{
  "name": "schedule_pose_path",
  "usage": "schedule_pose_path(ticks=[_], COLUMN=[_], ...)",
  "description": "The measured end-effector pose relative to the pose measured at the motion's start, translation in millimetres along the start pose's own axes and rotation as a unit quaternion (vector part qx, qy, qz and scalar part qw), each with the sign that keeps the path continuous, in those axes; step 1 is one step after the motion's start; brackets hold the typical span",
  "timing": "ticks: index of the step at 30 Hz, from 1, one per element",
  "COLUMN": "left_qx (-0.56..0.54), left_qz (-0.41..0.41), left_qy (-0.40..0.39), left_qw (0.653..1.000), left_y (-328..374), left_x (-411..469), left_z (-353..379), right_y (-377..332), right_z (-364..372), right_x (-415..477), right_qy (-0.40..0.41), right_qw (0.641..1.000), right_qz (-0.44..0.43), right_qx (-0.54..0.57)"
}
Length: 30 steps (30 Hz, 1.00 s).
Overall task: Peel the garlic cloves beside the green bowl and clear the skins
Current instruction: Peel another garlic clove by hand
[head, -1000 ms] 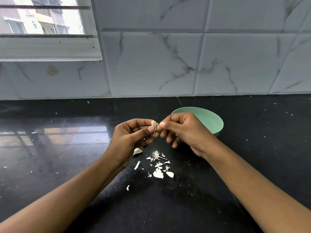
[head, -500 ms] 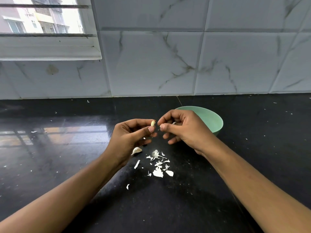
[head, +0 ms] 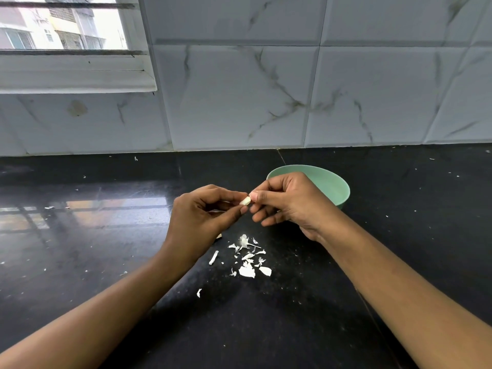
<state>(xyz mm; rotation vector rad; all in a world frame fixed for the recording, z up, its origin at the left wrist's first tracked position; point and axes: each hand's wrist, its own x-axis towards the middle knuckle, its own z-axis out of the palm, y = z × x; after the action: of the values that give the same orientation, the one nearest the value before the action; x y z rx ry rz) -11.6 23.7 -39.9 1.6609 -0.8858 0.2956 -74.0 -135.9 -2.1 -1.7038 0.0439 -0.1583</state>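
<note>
Item: garlic clove (head: 245, 201) — pinched at the fingertips of your left hand (head: 202, 214). Your right hand (head: 290, 206) gripped its other end, fingers curled.

We take the surface (head: 80, 262) for polished black stone: glossy enough to mirror the window light, though dusted with pale specks. The wall tiles (head: 234, 97) look to us like glazed ceramic, white with grey marble veining and a soft sheen. The green bowl (head: 338, 187) is smooth and satin; plastic or ceramic, we cannot tell. The skins (head: 247, 271) are thin, papery and matt white. The garlic clove (head: 245, 201) looks pale and smooth. The window frame (head: 74, 75) shows scuffed white paint.
</note>
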Motion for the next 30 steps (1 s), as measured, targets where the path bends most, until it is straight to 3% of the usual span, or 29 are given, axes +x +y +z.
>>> schedule_pose_path(ticks=[10, 14, 20, 30], left_qx=[0.026, 0.029, 0.007, 0.016], left_qz=[-0.003, -0.02, -0.042, -0.015], left_qy=[0.017, 0.024, 0.032, 0.019], left_qw=[1.0, 0.999, 0.999, 1.0], left_y=[2, 4, 6, 7], left_x=[0, -1, 0, -1], left_z=[-1, -1, 2, -2], right_y=[2, 6, 12, 10], right_z=[-1, 4, 5, 0], right_x=[-2, -2, -1, 2], right_qy=[0.001, 0.06, 0.118, 0.048], right_qw=[0.996, 0.97, 0.928, 0.953], right_qz=[-0.046, -0.124, -0.227, -0.191], right_qx=[-0.082, -0.199, -0.269, -0.228])
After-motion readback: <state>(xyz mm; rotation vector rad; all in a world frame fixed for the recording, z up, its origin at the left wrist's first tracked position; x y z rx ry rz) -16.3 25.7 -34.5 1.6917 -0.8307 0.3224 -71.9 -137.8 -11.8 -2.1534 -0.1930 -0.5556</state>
